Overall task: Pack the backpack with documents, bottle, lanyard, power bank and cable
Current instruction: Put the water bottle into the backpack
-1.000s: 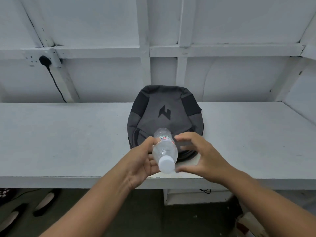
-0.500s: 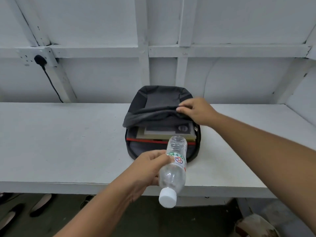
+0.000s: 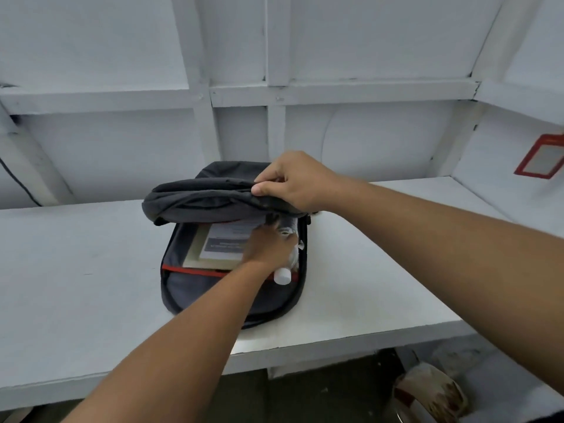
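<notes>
Probably light and slick: left hand (image 3: pixel 268 247) grips water bottle (image 3: pixel 283 274) mid-body inside backpack (image 3: pixel 213 303); right hand (image 3: pixel 294 181) pinches its flap (image 3: pixel 195 198).

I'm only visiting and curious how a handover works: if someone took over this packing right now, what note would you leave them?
Right hand grips the flap of the backpack, holding it up.
Left hand holds the bottle inside the backpack, along its right side, cap toward the person.
Done: documents lie flat in the backpack, beside the bottle.
Left: release the bottle, then pack lanyard, power bank and cable.
A red-framed card holder shows at the far right, perhaps the lanyard's; power bank and cable are not in view.
</notes>
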The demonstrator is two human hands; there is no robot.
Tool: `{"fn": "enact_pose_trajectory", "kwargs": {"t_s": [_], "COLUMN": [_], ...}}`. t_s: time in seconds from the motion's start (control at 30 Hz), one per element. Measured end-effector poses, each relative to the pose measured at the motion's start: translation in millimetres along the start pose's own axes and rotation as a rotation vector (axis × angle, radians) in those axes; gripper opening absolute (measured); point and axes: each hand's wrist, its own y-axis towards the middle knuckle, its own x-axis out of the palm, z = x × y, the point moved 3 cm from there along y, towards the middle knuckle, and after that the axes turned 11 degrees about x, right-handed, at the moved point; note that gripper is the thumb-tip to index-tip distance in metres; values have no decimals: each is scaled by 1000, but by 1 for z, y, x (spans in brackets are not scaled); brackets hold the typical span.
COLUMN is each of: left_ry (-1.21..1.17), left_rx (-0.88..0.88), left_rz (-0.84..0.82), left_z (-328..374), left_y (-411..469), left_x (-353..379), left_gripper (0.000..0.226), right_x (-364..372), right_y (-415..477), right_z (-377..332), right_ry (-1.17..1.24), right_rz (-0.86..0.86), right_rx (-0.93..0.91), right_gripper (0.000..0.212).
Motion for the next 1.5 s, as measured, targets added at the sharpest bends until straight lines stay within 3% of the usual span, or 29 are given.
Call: {"fn": "enact_pose_trajectory", "kwargs": {"t_s": [0.2,0.3,0.37,0.43,0.67,0.77,0.87,0.97,1.07,1.17,1.27,1.33,1.37,1.5], "left_ry": [73,-3,97,236,332,372,146,-65,11,-89,-69,77,134,206], "left_rx": [44,102,220,280,336,215,-78,-161,109,375,646,671,676,697], "left_rz": [80,142,152,142,81,57,-39,-193,-212,-133,328,586,631,482], "left_z": [9,-10,-22,-27,-19,-15,-19,-12,-6,-4,-10,-22,-28,-61], "left_y": [23,-13,-42,-44,4,21,37,44,6,-74,-124,-130,-128,-113], "left_x": [-6,-5,6,15,4,1,8,0,-21,-49,-95,-120,-126,-114], "left_gripper": [34,59,64,62,38,38,41,45,43,26,16,11,9,18], "right_x": [2,1,3,5,5,9,13,11,8,11,21,30,35,58], "right_y": [-3,-2,-3,-3,-8,-13,-17,-20,-20,-20,-27,-36,-41,-58], "right_z": [-6,-3,-3,-6,-7,1,1,2,9,21,37,49,52,60], "right_ry": [-6,42,37,17,42,49,5,22,71,97,138,138,116,20], "right_rz": [54,81,84,84,93,143,130,116,129,148,142,132,135,187], "right_rx": [-27,-8,-17,-23,-33,-32,-33,-57,-74,-62,-45,-44,-54,-84], "right_gripper": [21,21,21,21,20,19,19,20,18,18,22,21,20,18]}}
